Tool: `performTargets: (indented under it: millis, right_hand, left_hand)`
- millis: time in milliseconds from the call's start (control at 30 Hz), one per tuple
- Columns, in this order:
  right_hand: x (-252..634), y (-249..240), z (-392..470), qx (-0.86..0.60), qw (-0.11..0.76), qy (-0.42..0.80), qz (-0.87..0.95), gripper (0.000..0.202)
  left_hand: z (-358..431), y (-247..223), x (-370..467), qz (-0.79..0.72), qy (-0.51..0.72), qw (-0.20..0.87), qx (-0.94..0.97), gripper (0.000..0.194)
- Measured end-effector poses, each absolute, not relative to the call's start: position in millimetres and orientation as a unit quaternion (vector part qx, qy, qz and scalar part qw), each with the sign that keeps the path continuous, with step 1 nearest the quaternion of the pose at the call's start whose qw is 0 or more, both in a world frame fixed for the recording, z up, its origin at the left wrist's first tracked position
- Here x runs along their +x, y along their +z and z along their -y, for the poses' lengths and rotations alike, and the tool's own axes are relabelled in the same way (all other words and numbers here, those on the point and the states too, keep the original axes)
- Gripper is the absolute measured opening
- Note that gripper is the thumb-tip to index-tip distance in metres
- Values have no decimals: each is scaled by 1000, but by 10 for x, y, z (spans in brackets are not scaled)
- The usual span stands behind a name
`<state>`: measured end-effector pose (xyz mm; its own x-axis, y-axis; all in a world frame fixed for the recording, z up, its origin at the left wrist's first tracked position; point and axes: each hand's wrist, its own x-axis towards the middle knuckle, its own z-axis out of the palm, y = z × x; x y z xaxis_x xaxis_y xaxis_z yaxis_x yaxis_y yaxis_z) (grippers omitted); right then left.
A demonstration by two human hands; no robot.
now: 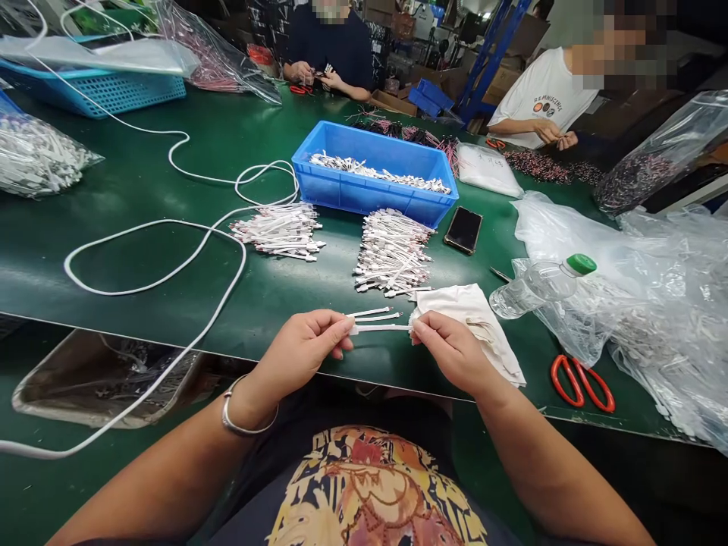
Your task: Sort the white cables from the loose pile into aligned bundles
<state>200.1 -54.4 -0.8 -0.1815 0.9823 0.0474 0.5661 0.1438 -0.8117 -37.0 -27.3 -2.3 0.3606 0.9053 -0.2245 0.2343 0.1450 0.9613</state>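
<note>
My left hand [318,341] pinches one end of a thin white cable piece [384,327] near the table's front edge. The other end sits between the thumb and fingers of my right hand [447,345], so the piece stretches level between them. Two more white pieces [372,312] lie just above it, beside the left fingertips; whether those fingers hold them too is unclear. Beyond the hands are a left pile of white pieces [281,230] and a right pile [393,250]. A white cloth [472,311] lies beside and partly behind my right hand.
A blue bin [369,193] of white parts stands behind the piles. A phone [463,230], a bottle [535,288], red-handled scissors [581,383] and plastic bags [654,303] are at the right. A white cord [164,221] loops across the left. Two people sit across the table.
</note>
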Motion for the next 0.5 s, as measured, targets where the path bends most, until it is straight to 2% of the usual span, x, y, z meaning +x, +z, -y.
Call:
performTargets:
  millis: [233, 300, 433, 500]
  right_hand:
    - [1942, -73, 501, -571, 236, 304, 725, 32]
    - [1926, -94, 509, -573, 209, 274, 744, 34]
    - [1945, -120, 468, -576, 162, 194, 778, 35]
    - [1979, -122, 371, -583, 157, 129, 787, 32]
  left_hand:
    - [243, -42, -416, -501, 254, 538, 629, 33]
    - [265, -62, -425, -512, 251, 464, 678, 31]
    - [306, -134, -418, -502, 252, 216, 799, 29]
    - [304, -183, -406, -456, 241, 165, 840, 30]
